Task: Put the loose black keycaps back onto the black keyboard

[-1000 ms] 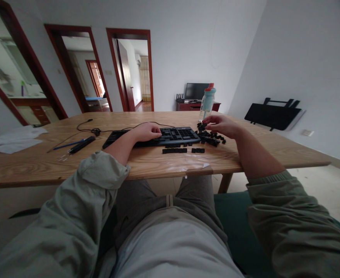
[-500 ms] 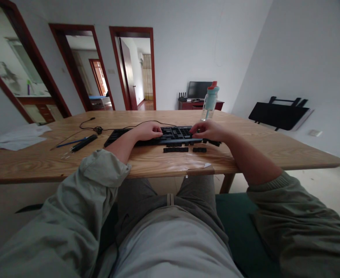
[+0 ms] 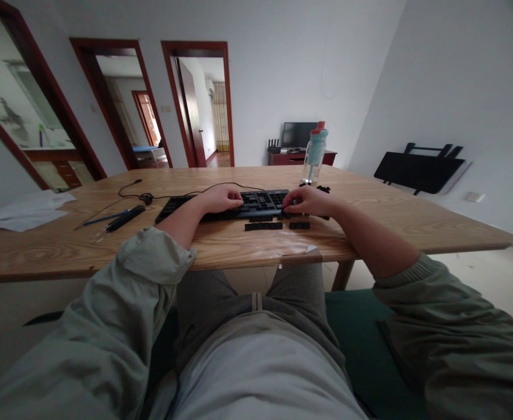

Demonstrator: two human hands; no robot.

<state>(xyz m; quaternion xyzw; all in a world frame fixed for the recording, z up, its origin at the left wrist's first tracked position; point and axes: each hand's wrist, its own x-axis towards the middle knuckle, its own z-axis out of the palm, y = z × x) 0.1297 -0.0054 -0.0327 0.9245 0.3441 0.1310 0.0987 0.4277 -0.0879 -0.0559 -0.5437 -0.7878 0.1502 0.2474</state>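
A black keyboard (image 3: 256, 203) lies on the wooden table (image 3: 221, 242), its cable looping off to the left. My left hand (image 3: 220, 198) rests on the keyboard's middle with the fingers curled down. My right hand (image 3: 308, 201) sits at the keyboard's right end, fingers pinched together over the keys; whatever they hold is too small to make out. Loose black keycaps (image 3: 323, 188) lie beyond that hand, and longer key pieces (image 3: 264, 226) lie in a row just in front of the keyboard.
A light blue water bottle (image 3: 315, 153) stands behind the keyboard. To the left lie a black pen-like tool (image 3: 124, 217), a blue pen (image 3: 101, 219) and white papers (image 3: 27, 210). A clear plastic bag (image 3: 291, 248) lies at the near edge.
My right hand moved left from the pile of loose keycaps to the keyboard's right end. My left hand stayed on the keyboard.
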